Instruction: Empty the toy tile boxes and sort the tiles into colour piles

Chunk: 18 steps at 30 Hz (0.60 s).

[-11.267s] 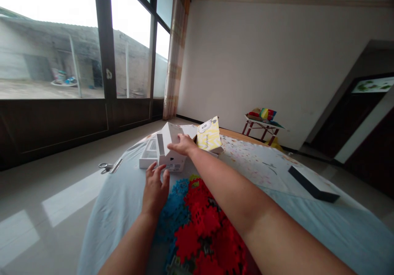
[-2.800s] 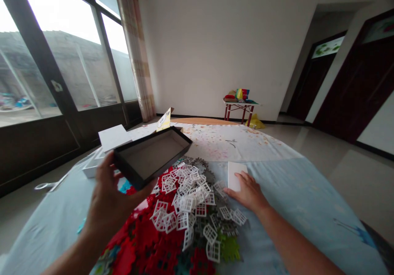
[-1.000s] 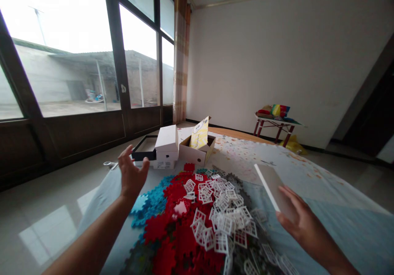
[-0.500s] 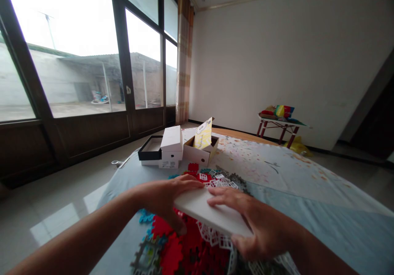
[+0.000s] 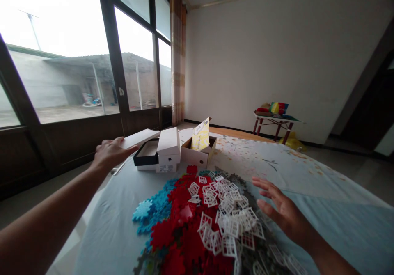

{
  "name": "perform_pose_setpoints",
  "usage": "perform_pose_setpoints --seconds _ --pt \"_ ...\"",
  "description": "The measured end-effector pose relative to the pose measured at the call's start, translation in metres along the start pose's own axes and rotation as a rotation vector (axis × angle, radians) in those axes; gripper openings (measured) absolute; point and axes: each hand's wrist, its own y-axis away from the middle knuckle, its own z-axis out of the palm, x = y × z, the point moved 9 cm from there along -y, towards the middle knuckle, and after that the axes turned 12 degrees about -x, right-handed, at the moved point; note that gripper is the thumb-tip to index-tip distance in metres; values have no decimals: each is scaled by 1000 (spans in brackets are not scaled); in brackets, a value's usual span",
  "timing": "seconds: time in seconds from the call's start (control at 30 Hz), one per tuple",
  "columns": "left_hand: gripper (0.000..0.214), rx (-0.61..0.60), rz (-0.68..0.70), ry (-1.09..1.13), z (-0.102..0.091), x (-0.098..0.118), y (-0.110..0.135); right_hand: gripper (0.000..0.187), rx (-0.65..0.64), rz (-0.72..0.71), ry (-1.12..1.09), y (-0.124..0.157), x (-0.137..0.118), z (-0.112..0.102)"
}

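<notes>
My left hand [image 5: 109,152] reaches out to the left and grips a flat white board [image 5: 140,137], held just above the open black box [image 5: 147,154]. A white box [image 5: 168,145] stands right of the black one. My right hand [image 5: 281,209] hovers open, fingers spread, beside a heap of small white lattice pieces [image 5: 226,215]. These lie on red gear-shaped pieces [image 5: 181,225] and blue ones [image 5: 154,205] on the pale blue cloth [image 5: 113,230].
An open cardboard box with a yellow printed flap [image 5: 200,141] stands behind the pile. Scissors lie partly hidden behind my left hand. A small red-legged table with coloured things [image 5: 272,119] stands by the far wall. Large windows run along the left.
Half a second ago both hands held the white board over the pile. Now my left hand alone has carried it out over the black box, and my right hand has let go.
</notes>
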Motion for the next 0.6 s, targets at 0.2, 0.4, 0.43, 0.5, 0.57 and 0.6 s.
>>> perform_pose_setpoints --seconds 0.2,0.4,0.43,0.5,0.57,0.6 --pt "94 -75 -34 -401 24 12 -34 41 56 147 13 36 52 0" --pt "88 -44 -108 -569 25 1 -45 41 100 251 -61 59 93 1" --pt "85 -80 -95 -570 32 1 -46 41 107 255 -70 61 97 1" --pt "82 -146 -54 -569 49 7 -45 41 123 254 -81 62 101 0" --pt "83 -184 -16 -555 64 15 -44 40 134 255 -79 63 102 -2" --pt "84 -190 -3 -528 69 20 -43 40 136 255 -75 63 101 -3"
